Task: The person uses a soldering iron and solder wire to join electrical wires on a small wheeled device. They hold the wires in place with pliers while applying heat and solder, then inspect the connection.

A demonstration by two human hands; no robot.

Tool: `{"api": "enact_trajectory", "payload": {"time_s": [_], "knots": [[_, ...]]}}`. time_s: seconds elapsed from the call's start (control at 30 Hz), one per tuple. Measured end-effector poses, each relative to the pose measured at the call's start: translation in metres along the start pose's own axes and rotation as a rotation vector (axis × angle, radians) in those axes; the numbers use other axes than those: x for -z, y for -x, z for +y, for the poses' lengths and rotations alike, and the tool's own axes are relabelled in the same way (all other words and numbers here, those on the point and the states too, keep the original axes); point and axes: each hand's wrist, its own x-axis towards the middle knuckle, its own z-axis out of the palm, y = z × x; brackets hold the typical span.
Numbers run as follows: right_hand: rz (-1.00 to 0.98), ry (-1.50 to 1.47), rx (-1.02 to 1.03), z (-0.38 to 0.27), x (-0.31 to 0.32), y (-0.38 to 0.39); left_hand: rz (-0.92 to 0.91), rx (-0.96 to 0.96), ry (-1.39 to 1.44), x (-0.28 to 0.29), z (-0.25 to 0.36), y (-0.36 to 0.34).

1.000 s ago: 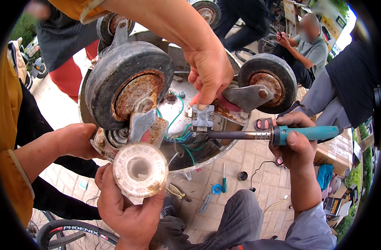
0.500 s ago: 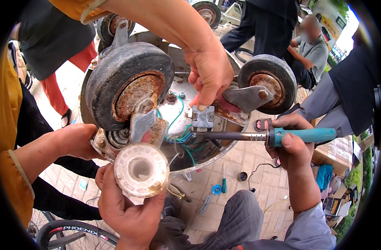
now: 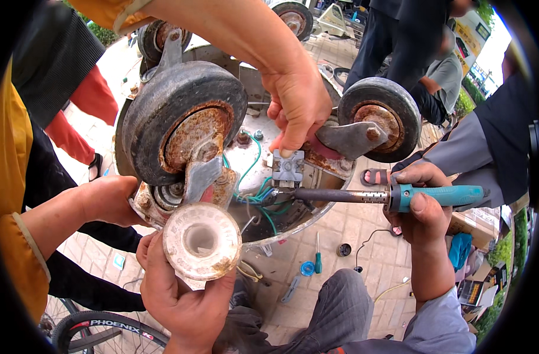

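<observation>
My left hand grips a pale, worn solder spool with its hub hole facing up, below the large caster. In my right hand is a soldering iron with a teal handle. Its dark shaft points left, and the tip is by the green wires, at a blackened joint; whether they touch I cannot tell. Another person's hand presses a thumb on a small grey metal block just above the tip. That person's other hand holds the base of the rusty caster.
The round metal base bears several casters, including a wheel at the right. On the paving lie a screwdriver, a blue round tin, a utility knife and pliers. A bicycle wheel stands lower left; bystanders surround the base.
My right hand and the soldering iron have shifted slightly right, the tip drawing back a little from the wires. My left hand with the spool has barely moved. Bystanders behind have shifted.
</observation>
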Motion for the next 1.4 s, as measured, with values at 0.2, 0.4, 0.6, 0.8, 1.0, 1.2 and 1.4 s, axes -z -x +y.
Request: {"api": "enact_trajectory", "payload": {"time_s": [0.2, 0.4, 0.6, 0.8, 1.0, 1.2, 1.4], "knots": [[0.043, -0.036, 0.016, -0.001, 0.0, 0.01, 0.0, 0.012, 0.026, 0.0, 0.005, 0.004], [0.121, -0.114, 0.041, -0.002, 0.011, 0.027, 0.104, -0.016, 0.043, -0.012, 0.014, 0.005], [0.239, -0.16, 0.045, 0.003, 0.047, 0.054, -0.328, 0.194, 0.305, -0.011, 0.024, 0.018], [0.345, -0.319, 0.144, 0.032, 0.064, 0.095, -1.375, 0.057, 0.035, -0.1, -0.117, 0.113], [0.466, -0.273, 0.006, 0.066, 0.07, 0.126, -1.774, -0.44, -0.125, -0.174, -0.212, 0.239], [0.593, -0.211, -0.058, 0.084, 0.087, 0.154, -1.707, -0.236, -0.626, -0.19, -0.312, 0.226], [0.588, -0.155, -0.101, 0.097, 0.089, 0.17, -1.642, -0.439, -0.748, -0.175, -0.369, 0.202]]}}
